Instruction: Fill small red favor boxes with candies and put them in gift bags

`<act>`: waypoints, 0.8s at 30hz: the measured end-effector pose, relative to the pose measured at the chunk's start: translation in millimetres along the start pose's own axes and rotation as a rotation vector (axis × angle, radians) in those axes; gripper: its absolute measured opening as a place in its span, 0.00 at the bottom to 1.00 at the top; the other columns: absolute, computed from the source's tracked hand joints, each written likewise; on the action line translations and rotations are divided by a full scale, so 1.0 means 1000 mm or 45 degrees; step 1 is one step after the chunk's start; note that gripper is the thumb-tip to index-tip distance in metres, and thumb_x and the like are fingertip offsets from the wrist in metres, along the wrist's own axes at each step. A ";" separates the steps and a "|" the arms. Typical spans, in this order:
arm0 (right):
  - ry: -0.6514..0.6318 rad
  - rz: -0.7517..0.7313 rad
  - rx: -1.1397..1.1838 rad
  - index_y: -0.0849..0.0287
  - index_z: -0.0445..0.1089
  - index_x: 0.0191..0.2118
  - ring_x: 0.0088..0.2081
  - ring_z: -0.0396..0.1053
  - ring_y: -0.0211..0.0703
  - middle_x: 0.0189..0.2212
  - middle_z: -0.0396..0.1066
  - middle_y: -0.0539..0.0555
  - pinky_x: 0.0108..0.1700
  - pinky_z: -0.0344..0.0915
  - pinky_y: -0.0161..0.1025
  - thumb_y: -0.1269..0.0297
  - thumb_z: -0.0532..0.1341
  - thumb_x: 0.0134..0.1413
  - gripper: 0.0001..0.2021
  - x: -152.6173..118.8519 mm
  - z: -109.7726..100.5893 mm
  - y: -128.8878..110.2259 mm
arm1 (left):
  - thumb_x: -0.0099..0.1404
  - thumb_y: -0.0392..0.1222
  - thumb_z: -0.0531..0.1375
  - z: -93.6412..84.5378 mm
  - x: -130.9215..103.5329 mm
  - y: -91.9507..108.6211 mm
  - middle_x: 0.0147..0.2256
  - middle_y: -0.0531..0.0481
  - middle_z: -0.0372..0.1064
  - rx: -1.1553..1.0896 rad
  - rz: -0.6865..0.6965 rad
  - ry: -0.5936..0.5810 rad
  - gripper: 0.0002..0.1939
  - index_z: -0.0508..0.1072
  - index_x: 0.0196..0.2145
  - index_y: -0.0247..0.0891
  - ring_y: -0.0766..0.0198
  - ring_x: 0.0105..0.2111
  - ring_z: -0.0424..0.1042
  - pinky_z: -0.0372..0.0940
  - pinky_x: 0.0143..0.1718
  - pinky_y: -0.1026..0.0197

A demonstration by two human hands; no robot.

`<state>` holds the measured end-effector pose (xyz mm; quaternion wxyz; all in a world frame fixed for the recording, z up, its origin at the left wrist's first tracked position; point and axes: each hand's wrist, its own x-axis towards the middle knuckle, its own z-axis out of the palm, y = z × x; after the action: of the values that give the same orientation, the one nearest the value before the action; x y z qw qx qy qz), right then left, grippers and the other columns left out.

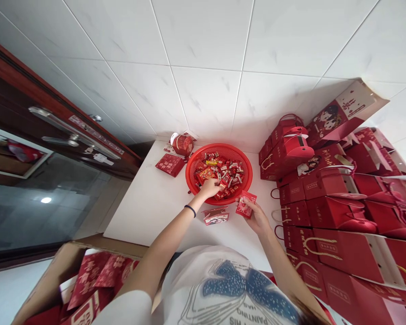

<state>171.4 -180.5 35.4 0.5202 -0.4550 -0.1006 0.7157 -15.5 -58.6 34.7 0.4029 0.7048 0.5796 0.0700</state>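
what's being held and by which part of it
The right grip holds a red packet by its right side. The left grip is at the sweets; any hold there cannot be told.

One basket (249, 171), perhaps dozens of candies (235, 173)

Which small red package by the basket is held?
The red packet in the right hand, right of the open box; that box and the packages left of the basket are unheld.
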 end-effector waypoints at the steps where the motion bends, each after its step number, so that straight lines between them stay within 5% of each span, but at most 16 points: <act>1: -0.003 -0.008 0.001 0.57 0.77 0.37 0.40 0.78 0.47 0.38 0.80 0.57 0.41 0.74 0.39 0.63 0.73 0.44 0.12 0.000 0.002 -0.001 | 0.61 0.43 0.61 -0.002 -0.005 0.001 0.29 0.50 0.77 -0.155 0.021 0.033 0.08 0.78 0.30 0.38 0.57 0.34 0.76 0.67 0.36 0.61; 4: -0.027 -0.031 0.004 0.56 0.77 0.41 0.45 0.77 0.47 0.42 0.80 0.57 0.45 0.73 0.39 0.61 0.73 0.44 0.16 0.000 0.013 -0.002 | 0.62 0.48 0.60 0.000 -0.024 0.009 0.29 0.51 0.77 -0.635 0.108 0.043 0.13 0.79 0.31 0.37 0.59 0.33 0.75 0.67 0.36 0.61; 8: -0.035 -0.061 0.035 0.54 0.76 0.43 0.42 0.77 0.45 0.42 0.80 0.53 0.46 0.74 0.42 0.62 0.74 0.41 0.19 0.001 0.027 -0.002 | 0.60 0.52 0.63 0.007 -0.037 0.021 0.35 0.49 0.79 -0.809 0.246 -0.114 0.16 0.81 0.34 0.36 0.56 0.38 0.76 0.69 0.40 0.59; 13: 0.118 -0.095 0.021 0.55 0.76 0.36 0.32 0.75 0.41 0.34 0.79 0.51 0.35 0.72 0.36 0.65 0.75 0.39 0.14 0.002 0.013 0.001 | 0.64 0.48 0.61 0.001 -0.019 0.009 0.41 0.47 0.80 -0.634 0.159 -0.117 0.15 0.81 0.42 0.37 0.55 0.43 0.77 0.70 0.45 0.58; 19: 0.159 -0.132 -0.038 0.56 0.76 0.33 0.29 0.73 0.40 0.30 0.78 0.50 0.32 0.71 0.35 0.66 0.76 0.37 0.13 -0.001 -0.007 -0.002 | 0.60 0.36 0.63 0.000 0.005 -0.017 0.42 0.43 0.80 -0.044 0.043 0.009 0.14 0.80 0.45 0.38 0.53 0.44 0.77 0.69 0.47 0.58; 24: 0.188 -0.089 -0.015 0.57 0.77 0.30 0.29 0.73 0.41 0.29 0.78 0.52 0.31 0.71 0.36 0.67 0.76 0.34 0.13 -0.001 -0.004 0.000 | 0.62 0.52 0.64 0.013 0.011 -0.002 0.46 0.36 0.77 0.154 -0.082 0.092 0.21 0.75 0.48 0.35 0.46 0.48 0.76 0.69 0.43 0.56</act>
<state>174.5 -182.6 33.2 0.5481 -0.5057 -0.0821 0.6611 -6.0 -55.6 20.4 0.3406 0.7057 0.6194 0.0472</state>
